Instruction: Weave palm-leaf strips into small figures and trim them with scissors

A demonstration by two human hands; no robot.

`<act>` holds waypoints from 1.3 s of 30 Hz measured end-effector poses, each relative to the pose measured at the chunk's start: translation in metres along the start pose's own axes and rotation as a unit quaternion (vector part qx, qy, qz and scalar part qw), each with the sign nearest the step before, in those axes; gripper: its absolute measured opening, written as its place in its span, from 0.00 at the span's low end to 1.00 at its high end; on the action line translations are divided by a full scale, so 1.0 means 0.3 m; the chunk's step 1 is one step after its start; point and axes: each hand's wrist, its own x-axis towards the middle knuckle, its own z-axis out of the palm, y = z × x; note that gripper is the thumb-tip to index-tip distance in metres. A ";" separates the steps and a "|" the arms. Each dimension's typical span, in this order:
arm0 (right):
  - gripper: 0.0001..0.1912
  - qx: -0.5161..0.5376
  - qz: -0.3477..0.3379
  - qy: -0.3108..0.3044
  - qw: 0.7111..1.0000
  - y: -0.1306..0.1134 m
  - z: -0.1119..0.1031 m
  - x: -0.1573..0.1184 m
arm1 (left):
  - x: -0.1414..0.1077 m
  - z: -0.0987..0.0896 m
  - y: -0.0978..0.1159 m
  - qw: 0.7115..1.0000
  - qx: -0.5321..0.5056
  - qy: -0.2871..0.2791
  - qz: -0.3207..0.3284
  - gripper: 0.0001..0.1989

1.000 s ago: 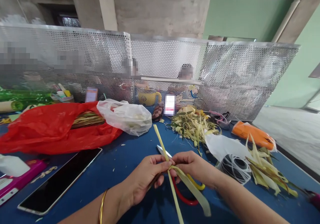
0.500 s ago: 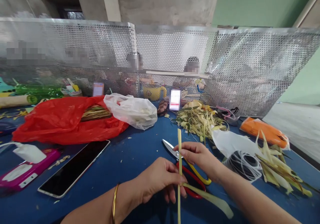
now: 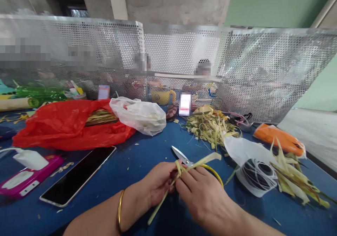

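Note:
Two pale green leaf strips (image 3: pixel 202 161) cross between my fingertips, one end reaching up to the right and another down to the left. My left hand (image 3: pixel 160 181), with a gold bangle (image 3: pixel 121 209) at the wrist, pinches them near the crossing. Pressed close beside it, my right hand (image 3: pixel 198 190) has its fingers curled over the strips, back of the hand up. Just behind my hands lie scissors (image 3: pixel 181 154) with slightly rusty-looking steel blades and a yellow handle; my right hand hides part of them.
A phone (image 3: pixel 79 178) and a magenta power strip (image 3: pixel 31 179) lie left, with a red bag (image 3: pixel 60 123) behind. A leaf-scrap pile (image 3: pixel 210 127), a spool of white cord (image 3: pixel 256 178) and dried leaves (image 3: pixel 295 179) lie right. A perforated metal screen (image 3: pixel 179 50) stands behind.
My right hand has come down and left to meet my left hand. The upright strip now tilts across, and the strip end that hung right now points up right.

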 end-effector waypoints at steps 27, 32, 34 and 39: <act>0.11 0.149 0.149 0.161 0.964 0.034 0.030 0.000 | -0.007 0.007 -0.004 0.994 -0.064 0.010 0.091 0.06; 0.11 0.548 0.486 0.135 0.668 0.098 0.047 0.017 | -0.022 0.009 0.026 0.992 0.003 0.019 0.121 0.09; 0.11 0.633 0.512 0.111 0.570 0.108 0.057 0.020 | -0.018 0.003 0.025 0.992 0.007 0.010 0.122 0.10; 0.13 0.670 0.528 0.105 0.511 0.106 0.056 0.022 | -0.015 -0.001 0.012 0.988 0.028 -0.001 0.150 0.11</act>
